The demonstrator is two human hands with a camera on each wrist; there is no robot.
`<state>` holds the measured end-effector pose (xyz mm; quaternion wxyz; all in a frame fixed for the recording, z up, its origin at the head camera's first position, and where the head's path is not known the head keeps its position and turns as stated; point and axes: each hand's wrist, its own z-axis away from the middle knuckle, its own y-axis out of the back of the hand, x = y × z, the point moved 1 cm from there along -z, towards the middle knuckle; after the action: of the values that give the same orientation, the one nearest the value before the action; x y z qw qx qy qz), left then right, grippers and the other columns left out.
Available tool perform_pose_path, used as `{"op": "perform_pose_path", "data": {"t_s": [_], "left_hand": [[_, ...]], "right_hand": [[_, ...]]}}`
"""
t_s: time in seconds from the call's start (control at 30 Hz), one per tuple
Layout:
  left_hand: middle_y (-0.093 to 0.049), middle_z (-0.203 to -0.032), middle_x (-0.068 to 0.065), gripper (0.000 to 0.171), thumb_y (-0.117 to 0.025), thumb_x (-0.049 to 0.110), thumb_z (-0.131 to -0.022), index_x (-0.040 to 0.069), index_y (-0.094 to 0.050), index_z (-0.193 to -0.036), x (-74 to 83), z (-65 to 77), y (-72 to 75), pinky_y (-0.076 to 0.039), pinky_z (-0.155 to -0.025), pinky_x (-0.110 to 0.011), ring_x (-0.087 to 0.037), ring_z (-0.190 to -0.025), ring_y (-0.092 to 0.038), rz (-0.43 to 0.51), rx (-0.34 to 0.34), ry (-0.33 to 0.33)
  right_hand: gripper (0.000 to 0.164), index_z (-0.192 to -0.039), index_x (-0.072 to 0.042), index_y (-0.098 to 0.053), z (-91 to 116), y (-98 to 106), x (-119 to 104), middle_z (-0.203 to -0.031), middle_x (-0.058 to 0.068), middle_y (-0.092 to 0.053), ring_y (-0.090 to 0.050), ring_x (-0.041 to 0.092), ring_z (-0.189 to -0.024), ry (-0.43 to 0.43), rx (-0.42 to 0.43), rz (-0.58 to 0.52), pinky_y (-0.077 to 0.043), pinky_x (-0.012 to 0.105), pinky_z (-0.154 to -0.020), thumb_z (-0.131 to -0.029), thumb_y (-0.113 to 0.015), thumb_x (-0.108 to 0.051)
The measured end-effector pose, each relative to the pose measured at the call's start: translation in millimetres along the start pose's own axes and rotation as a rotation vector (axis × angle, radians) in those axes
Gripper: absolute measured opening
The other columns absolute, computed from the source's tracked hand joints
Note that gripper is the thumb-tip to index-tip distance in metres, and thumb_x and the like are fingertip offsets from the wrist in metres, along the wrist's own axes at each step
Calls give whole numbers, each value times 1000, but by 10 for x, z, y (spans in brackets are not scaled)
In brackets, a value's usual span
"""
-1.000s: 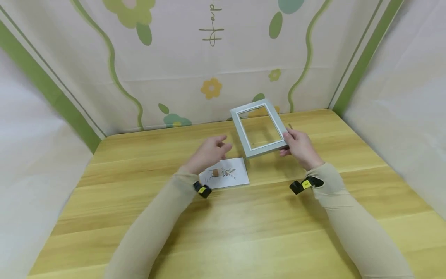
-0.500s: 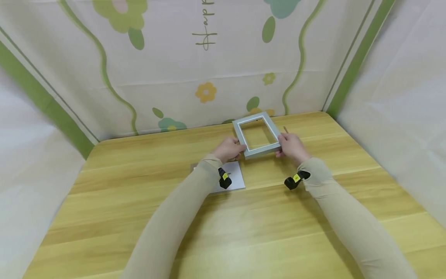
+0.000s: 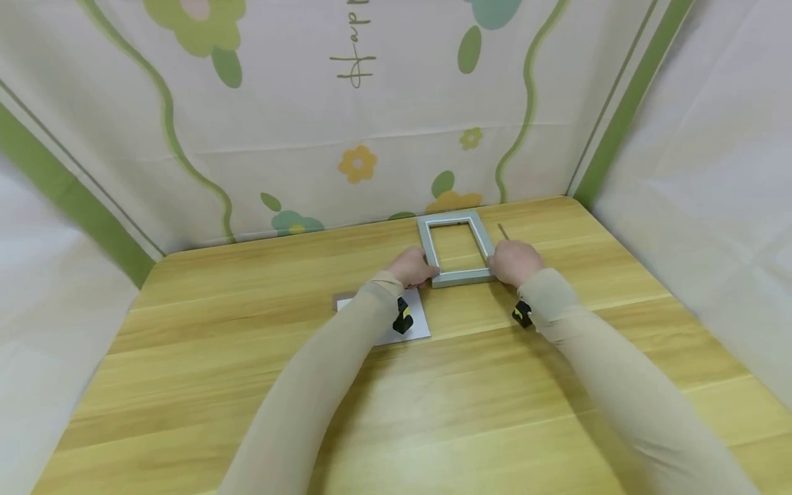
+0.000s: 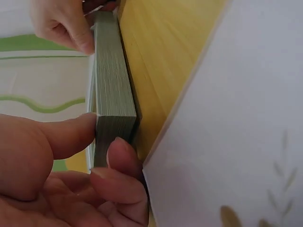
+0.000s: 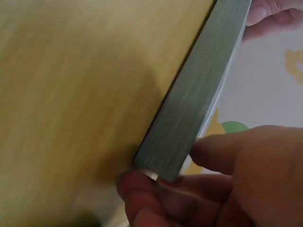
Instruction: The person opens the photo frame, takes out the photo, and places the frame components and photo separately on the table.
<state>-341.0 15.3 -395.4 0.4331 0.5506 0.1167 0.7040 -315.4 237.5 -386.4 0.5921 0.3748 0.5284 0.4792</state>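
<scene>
A grey-green picture frame point(image 3: 464, 278) with a white inner edge and an open middle lies flat, or nearly so, at the back of the wooden table. My left hand point(image 3: 411, 267) pinches its near left corner, thumb on top and fingertips against the side, as the left wrist view shows. At the near right corner my right hand point(image 3: 516, 262) does the same, its thumb on the face and curled fingers at the edge. Just in front of the frame lies a white card point(image 3: 417, 324) with a plant drawing point(image 4: 284, 184), partly covered by my left wrist in the head view.
A brownish flat piece point(image 3: 341, 300) peeks out from under the card's left side. Beyond my right hand a thin brown strip point(image 3: 502, 231) sticks up. A flower-printed cloth point(image 3: 396, 137) hangs behind the table point(image 3: 216, 357), with pale cloth walls on both sides.
My left hand moved right, off the card, and took hold of the frame's left corner. Both hands lowered the tilted frame toward the tabletop and turned it straighter.
</scene>
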Motion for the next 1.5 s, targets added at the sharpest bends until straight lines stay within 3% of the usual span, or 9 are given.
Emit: {"op": "perform_pose_path", "data": {"t_s": [0.27,0.37,0.5,0.67,0.87,1.13,1.23,1.43,1.5], "left_hand": [[-55,-58,-6,33,-62,27,-100,3,-61,-77,21,78,59,-38,-50,-26,-15,-50,-44,-94,-1,-35],[-70,-96,-12,32,-59,28,-100,-3,-67,-106,-11,217,172,-51,-75,-30,-20,-80,-64,-86,45,-94],[-49,-145,-18,53,-57,25,-102,-4,-45,-145,-111,429,396,-41,-106,-43,-33,-123,-56,-7,81,-170],[-53,-140,-19,47,-56,23,-102,-1,-50,-142,-441,633,718,-51,-93,-42,-38,-111,-62,80,109,-208],[-60,-124,-11,40,-60,31,-100,8,-61,-133,-830,1005,940,-52,-87,-44,-32,-108,-60,22,183,-163],[-66,-108,-11,44,-67,31,-96,5,-64,-131,-1156,1343,875,-51,-76,-38,-24,-93,-60,-152,221,-136],[-65,-112,-12,46,-68,32,-95,5,-63,-131,-1164,1364,821,-51,-78,-39,-25,-95,-60,-171,203,-128],[-64,-110,-8,49,-77,32,-88,9,-66,-129,-1147,1285,671,-47,-79,-37,-24,-94,-55,-222,172,-150],[-64,-110,-7,51,-81,31,-85,10,-67,-129,-1155,1265,621,-46,-81,-37,-25,-95,-53,-258,175,-166]], "right_hand": [[35,-86,4,-63,45,94,-25,-80,17,-61,-56,28,-68,5,-11,37,-50,41,-63,-102,-50,-25],[35,-95,8,-66,144,171,-70,-91,23,-66,-63,34,-77,39,52,55,-54,47,-70,-102,-49,-22],[40,-120,7,-65,307,317,-172,-125,28,-61,-59,47,-110,82,124,11,-48,59,-89,-102,-46,-23],[43,-131,1,-61,445,402,-328,-134,24,-57,-48,47,-126,131,137,-96,-36,61,-103,-104,-45,-27],[42,-135,-1,-59,544,351,-417,-86,11,-73,-64,26,-71,178,70,-222,-47,46,-75,-104,-47,-26],[37,-132,-2,-63,531,145,-640,-84,10,-70,-58,17,-64,285,-28,-244,-46,34,-60,-102,-53,-23],[37,-131,-3,-64,539,49,-762,-87,10,-71,-59,17,-66,317,-65,-216,-47,35,-61,-102,-55,-24],[34,-126,-2,-67,609,-96,-977,-122,14,-67,-64,27,-105,416,-63,-138,-51,45,-90,-99,-60,-20],[34,-127,-2,-66,638,-129,-1029,-124,15,-66,-65,26,-99,423,-75,-132,-52,44,-85,-98,-61,-19]]}}
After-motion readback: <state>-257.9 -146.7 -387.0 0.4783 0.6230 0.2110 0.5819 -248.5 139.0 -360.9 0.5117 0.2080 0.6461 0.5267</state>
